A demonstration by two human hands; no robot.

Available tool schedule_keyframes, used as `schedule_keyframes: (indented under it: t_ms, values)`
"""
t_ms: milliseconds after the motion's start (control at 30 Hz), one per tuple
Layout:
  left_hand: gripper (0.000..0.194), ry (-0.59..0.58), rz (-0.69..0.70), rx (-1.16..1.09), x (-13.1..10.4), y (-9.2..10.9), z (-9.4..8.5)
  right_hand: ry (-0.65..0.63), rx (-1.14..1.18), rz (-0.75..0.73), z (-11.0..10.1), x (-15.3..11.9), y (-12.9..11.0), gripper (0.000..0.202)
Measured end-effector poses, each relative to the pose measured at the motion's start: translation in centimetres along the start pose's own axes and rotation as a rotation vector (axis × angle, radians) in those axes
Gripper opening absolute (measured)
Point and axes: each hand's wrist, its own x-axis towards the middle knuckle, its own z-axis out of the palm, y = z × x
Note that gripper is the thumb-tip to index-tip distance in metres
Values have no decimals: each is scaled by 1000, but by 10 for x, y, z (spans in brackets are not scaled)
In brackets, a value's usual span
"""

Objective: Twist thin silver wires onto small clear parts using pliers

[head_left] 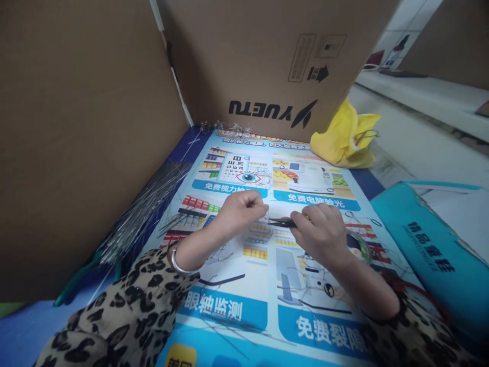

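My right hand [324, 232] is wrapped round the handles of black-jawed pliers [281, 223], whose tips point left toward my other hand. My left hand [242, 209] is closed in a pinch, thumb against fingers, just left of the plier tips. A faint thin wire seems to run between the pinch and the jaws; its ends are too fine to make out. Both hands are above a printed poster [269, 285] with loose wire pieces lying on it. Beyond my left forearm lies a bundle of thin grey wires [141, 219].
Cardboard panels [248, 61] stand at the back and left. A yellow bag [344, 137] sits at the back right, near a teal box [420, 239]. Behind my right wrist is a round clear container [364, 250]. Small wire pieces [229, 127] lie along the back edge.
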Motion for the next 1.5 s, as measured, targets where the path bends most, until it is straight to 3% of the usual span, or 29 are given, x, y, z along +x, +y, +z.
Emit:
schedule_keyframes:
  t_ms: [267,400,633,1000,1500]
  values:
    - [21,-63,-105,-236,3,-6,1,61,-1,-20,1,0,0,14]
    - [16,-66,-94,-217,3,-8,2,89,6,-18,2,0,1,11]
    - [18,-176,-180,-232,3,-11,5,90,-38,-43,1,-1,2,11]
    - [19,-81,-219,-416,2,-9,10,79,-68,-31,2,-3,1,6]
    - [18,-85,-225,-456,2,-12,12,119,-62,-42,1,-1,0,7]
